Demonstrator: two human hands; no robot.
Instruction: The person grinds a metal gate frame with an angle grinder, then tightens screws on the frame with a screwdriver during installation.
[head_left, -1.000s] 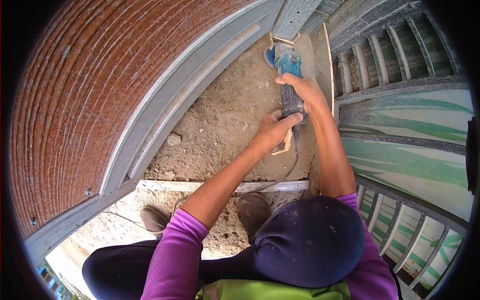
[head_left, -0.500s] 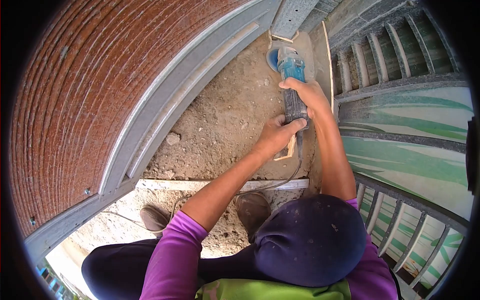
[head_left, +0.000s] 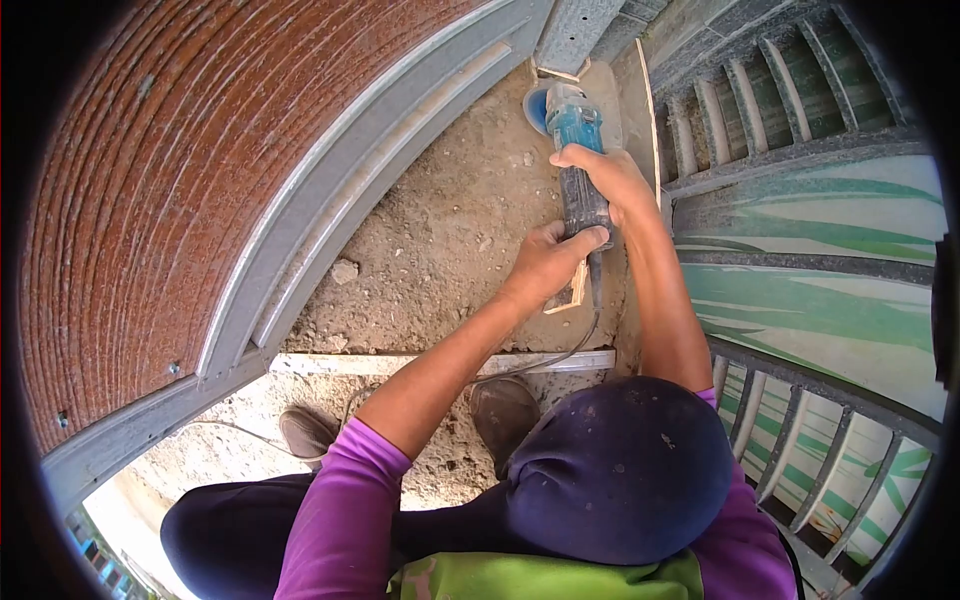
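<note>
An angle grinder with a teal front, a dark rear body and a blue disc points away from me, low over the dusty floor. My right hand is wrapped around the middle of its body, thumb across the top. Further back, my left hand grips the rear end near the power cord, its thumb lying over the casing. The disc is close to the foot of a grey metal post. Beside my left hand, a thin pale-edged strip sticks up from the floor.
A brown ridged panel in a grey metal frame curves along the left. Metal railings and a green-and-white panel stand on the right. A pale sill crosses before my shoes; a small stone lies on the floor.
The grinder and both hands sit slightly further up and left in view, and the surroundings have shifted slightly too. Both hands keep the same hold.
</note>
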